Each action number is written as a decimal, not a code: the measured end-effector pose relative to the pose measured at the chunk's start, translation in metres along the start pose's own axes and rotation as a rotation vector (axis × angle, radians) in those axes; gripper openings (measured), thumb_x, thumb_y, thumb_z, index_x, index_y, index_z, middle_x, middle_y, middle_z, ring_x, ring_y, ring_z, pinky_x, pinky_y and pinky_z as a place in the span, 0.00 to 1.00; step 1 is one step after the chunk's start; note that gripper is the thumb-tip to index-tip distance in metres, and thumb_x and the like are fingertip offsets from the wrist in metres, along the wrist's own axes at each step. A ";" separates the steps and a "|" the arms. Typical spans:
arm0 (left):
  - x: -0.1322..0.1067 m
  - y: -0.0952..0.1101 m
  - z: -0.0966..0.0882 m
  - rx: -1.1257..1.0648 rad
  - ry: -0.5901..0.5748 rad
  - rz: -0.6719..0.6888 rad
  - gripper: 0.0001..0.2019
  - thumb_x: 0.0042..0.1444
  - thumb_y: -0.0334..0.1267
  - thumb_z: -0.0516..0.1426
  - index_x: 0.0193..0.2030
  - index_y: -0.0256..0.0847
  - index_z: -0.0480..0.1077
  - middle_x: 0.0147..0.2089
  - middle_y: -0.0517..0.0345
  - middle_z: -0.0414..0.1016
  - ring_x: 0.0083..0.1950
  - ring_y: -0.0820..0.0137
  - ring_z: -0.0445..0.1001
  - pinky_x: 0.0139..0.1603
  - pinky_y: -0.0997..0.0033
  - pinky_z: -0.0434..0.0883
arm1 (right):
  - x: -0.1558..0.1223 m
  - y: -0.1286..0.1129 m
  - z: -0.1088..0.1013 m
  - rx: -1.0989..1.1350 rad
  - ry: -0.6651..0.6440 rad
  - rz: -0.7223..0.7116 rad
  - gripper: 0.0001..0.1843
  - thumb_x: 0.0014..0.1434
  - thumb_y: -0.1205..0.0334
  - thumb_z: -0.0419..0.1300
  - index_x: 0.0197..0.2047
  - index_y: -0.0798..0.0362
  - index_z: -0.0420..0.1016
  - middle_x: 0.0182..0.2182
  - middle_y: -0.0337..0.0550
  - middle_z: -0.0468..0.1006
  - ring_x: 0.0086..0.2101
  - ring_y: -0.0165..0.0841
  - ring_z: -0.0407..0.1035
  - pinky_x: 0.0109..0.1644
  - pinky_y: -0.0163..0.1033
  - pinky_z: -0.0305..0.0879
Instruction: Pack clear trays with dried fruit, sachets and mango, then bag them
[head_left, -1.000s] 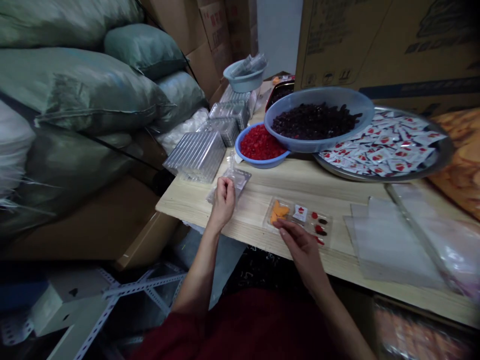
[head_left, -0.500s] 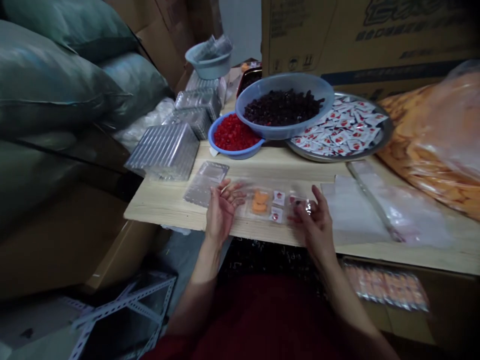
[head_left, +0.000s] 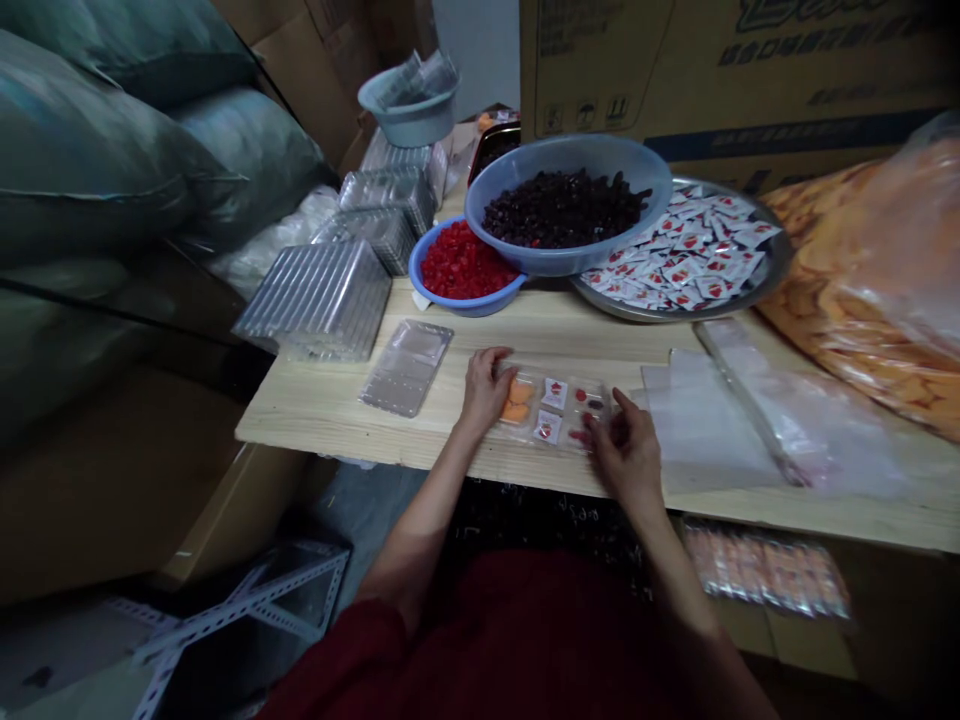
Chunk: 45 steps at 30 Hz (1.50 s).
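Observation:
A clear plastic tray [head_left: 568,404] with compartments lies near the table's front edge. Orange pieces [head_left: 517,398] fill its left compartment, two small white printed packets [head_left: 551,408] its middle, and a few red and dark pieces [head_left: 582,434] its right. My left hand [head_left: 484,392] is closed around the tray's left end, fingers curled over its rim. At the right end is my right hand [head_left: 630,450], thumb and forefinger apart beside the red pieces, the other fingers partly hidden. Left of my left hand lies another clear tray or lid [head_left: 407,366], flat on the wood.
Behind are a blue bowl of red pieces [head_left: 465,262], a larger bowl of dark pieces [head_left: 568,205] and a metal tray of packets [head_left: 694,250]. Stacked clear trays [head_left: 319,300] stand left. Plastic bags [head_left: 712,420] and a big bag of orange pieces [head_left: 862,250] lie right.
My left hand has turned from palm-up and open to closing on the tray's left end. My right hand has drawn slightly back, uncovering the red and dark pieces in the right compartment.

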<state>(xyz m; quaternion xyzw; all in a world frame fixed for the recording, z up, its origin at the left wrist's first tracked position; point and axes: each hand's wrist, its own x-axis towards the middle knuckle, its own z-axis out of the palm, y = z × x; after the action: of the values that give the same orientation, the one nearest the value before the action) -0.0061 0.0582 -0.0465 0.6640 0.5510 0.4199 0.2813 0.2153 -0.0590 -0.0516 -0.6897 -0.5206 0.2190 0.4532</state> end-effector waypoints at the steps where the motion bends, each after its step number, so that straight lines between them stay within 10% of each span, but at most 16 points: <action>1: 0.005 -0.002 0.000 0.018 -0.017 0.005 0.12 0.59 0.33 0.61 0.50 0.39 0.74 0.49 0.49 0.76 0.52 0.63 0.73 0.55 0.61 0.70 | 0.000 0.000 0.000 -0.025 0.001 -0.010 0.33 0.64 0.47 0.61 0.66 0.58 0.68 0.38 0.44 0.67 0.33 0.33 0.64 0.40 0.45 0.69; 15: -0.029 0.002 -0.019 0.174 -0.020 0.075 0.09 0.68 0.38 0.54 0.45 0.38 0.75 0.46 0.48 0.76 0.50 0.63 0.73 0.55 0.62 0.69 | -0.016 -0.001 -0.001 -0.136 0.002 -0.187 0.22 0.69 0.55 0.55 0.61 0.56 0.73 0.51 0.57 0.71 0.49 0.43 0.68 0.56 0.54 0.68; 23: -0.011 -0.001 -0.021 0.219 -0.107 0.036 0.10 0.67 0.38 0.54 0.41 0.39 0.76 0.43 0.49 0.76 0.47 0.64 0.74 0.54 0.63 0.69 | 0.005 0.002 0.014 -0.300 -0.100 -0.351 0.22 0.68 0.69 0.49 0.60 0.50 0.75 0.63 0.54 0.68 0.55 0.45 0.63 0.60 0.57 0.63; 32: -0.073 0.026 -0.053 0.231 -0.167 0.131 0.29 0.65 0.50 0.58 0.69 0.43 0.61 0.66 0.42 0.65 0.68 0.59 0.62 0.68 0.56 0.60 | -0.024 -0.001 -0.003 -0.198 -0.102 -0.295 0.20 0.71 0.61 0.51 0.62 0.49 0.73 0.64 0.50 0.67 0.59 0.45 0.63 0.63 0.57 0.63; 36: -0.084 0.041 -0.063 0.395 -0.436 0.259 0.46 0.54 0.62 0.63 0.75 0.49 0.52 0.77 0.44 0.49 0.77 0.50 0.46 0.73 0.48 0.49 | -0.026 -0.001 -0.008 -0.082 -0.062 -0.186 0.23 0.70 0.55 0.54 0.66 0.49 0.69 0.65 0.54 0.65 0.63 0.44 0.61 0.67 0.57 0.60; 45: -0.096 0.017 -0.062 0.525 -0.578 0.271 0.38 0.62 0.58 0.57 0.76 0.56 0.50 0.80 0.49 0.42 0.79 0.47 0.38 0.72 0.42 0.50 | -0.057 -0.010 -0.019 -0.099 -0.168 -0.158 0.25 0.70 0.54 0.55 0.68 0.47 0.66 0.66 0.52 0.61 0.65 0.44 0.57 0.69 0.56 0.59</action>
<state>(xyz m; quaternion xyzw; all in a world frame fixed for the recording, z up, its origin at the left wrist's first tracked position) -0.0555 -0.0443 -0.0255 0.8703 0.4454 0.0944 0.1877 0.2042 -0.1179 -0.0433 -0.6473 -0.6195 0.2138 0.3893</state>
